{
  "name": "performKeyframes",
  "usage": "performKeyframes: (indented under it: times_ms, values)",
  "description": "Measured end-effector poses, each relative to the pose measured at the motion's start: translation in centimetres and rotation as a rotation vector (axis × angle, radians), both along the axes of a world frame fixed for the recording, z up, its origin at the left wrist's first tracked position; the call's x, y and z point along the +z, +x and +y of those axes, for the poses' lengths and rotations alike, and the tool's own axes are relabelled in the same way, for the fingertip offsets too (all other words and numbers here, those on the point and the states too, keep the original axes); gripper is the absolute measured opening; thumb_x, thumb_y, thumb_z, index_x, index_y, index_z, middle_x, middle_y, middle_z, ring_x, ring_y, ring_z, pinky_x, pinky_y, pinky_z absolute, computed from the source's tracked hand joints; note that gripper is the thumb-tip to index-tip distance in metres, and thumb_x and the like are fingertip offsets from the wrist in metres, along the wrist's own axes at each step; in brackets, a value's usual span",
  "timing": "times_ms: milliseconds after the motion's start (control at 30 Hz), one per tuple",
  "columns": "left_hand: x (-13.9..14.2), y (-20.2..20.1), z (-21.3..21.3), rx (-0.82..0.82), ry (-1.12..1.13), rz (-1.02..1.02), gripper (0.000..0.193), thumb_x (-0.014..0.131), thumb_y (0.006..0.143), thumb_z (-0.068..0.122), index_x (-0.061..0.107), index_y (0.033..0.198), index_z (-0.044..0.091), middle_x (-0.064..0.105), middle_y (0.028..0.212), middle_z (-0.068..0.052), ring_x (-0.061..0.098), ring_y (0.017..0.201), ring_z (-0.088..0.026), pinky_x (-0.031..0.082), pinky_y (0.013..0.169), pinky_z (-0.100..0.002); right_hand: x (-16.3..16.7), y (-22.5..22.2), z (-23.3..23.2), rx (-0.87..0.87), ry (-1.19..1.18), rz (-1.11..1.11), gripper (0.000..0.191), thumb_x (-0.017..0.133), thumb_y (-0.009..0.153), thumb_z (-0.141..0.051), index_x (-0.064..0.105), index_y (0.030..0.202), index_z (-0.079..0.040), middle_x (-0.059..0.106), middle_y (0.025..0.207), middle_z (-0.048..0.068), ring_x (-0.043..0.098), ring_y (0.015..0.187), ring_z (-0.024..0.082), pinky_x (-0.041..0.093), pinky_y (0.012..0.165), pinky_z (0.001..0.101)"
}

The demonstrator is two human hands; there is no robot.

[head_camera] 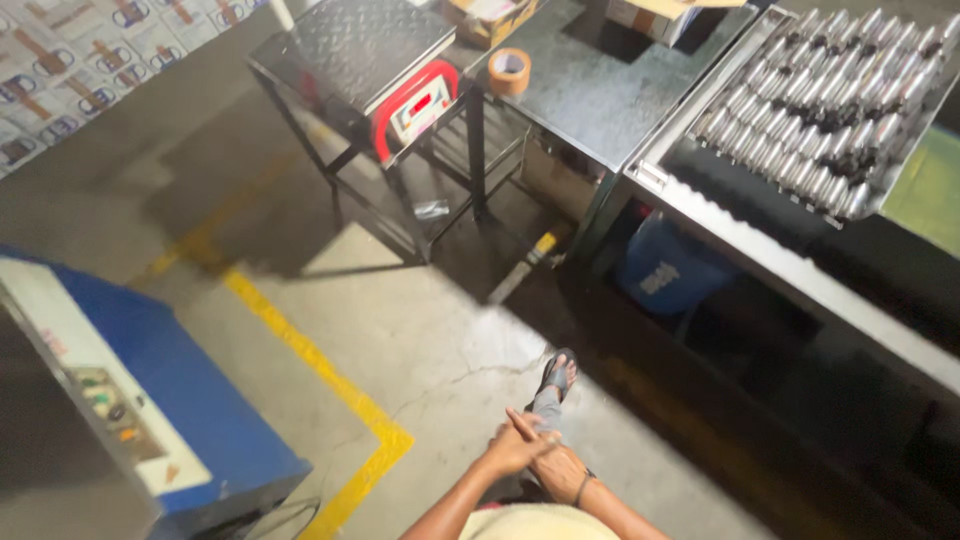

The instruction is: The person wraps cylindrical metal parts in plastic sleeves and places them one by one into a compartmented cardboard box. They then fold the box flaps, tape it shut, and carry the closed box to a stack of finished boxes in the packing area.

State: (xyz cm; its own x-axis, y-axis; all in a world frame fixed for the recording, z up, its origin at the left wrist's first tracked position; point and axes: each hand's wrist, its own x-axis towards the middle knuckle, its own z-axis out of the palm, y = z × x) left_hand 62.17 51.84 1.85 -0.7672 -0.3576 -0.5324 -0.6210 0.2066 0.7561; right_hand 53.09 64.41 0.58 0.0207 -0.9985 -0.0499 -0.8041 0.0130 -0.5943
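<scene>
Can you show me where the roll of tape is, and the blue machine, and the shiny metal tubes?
roll of tape (509, 71), head view, on its brown outer ring.
blue machine (200, 400), head view, on its blue side panel.
shiny metal tubes (800, 140), head view, on the middle of the rows.

Grey concrete floor (430, 340), cracked a bit, with a yellow painted line (320, 365) bending at a corner. Blue machine (190, 400) down on the left. Platform scale (365, 45) on a black metal stand up top, steel table (610, 95) just beside it. Long workbench (800, 280) along the right, blue bin (665, 272) tucked underneath. Pretty dim, one bright patch mid-floor.
</scene>
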Motion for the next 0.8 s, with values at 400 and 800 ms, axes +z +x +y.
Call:
performKeyframes:
  times_ms: [400, 800]
  values:
    - [3.4, -27.0, -13.9, 0.073, -0.314, 0.412, 0.036, 0.055, 0.098, 0.042, 0.081, 0.107, 0.019, 0.048, 0.154, -0.01, 0.036, 0.142, -0.03, 0.025, 0.116, -0.05, 2.5, -27.9, -15.9, -0.005, -0.184, -0.171, 0.115, 0.076, 0.075, -0.016, 0.002, 0.161, -0.011, 0.065, 0.129, 0.022, 0.064, 0.108, 0.042, 0.052, 0.086, 0.0468]
    - [1.9, -47.6, -34.9, -0.316, -0.167, 0.257, 0.055, 0.064, 0.094, 0.052, 0.067, 0.135, 0.016, 0.034, 0.152, -0.02, 0.03, 0.139, -0.039, 0.019, 0.11, -0.061, 1.1, -48.5, -32.4, -0.391, 0.351, -0.198, 0.075, 0.072, 0.082, -0.017, 0.042, 0.151, -0.019, 0.069, 0.118, 0.018, 0.067, 0.109, 0.039, 0.054, 0.094, 0.0437]
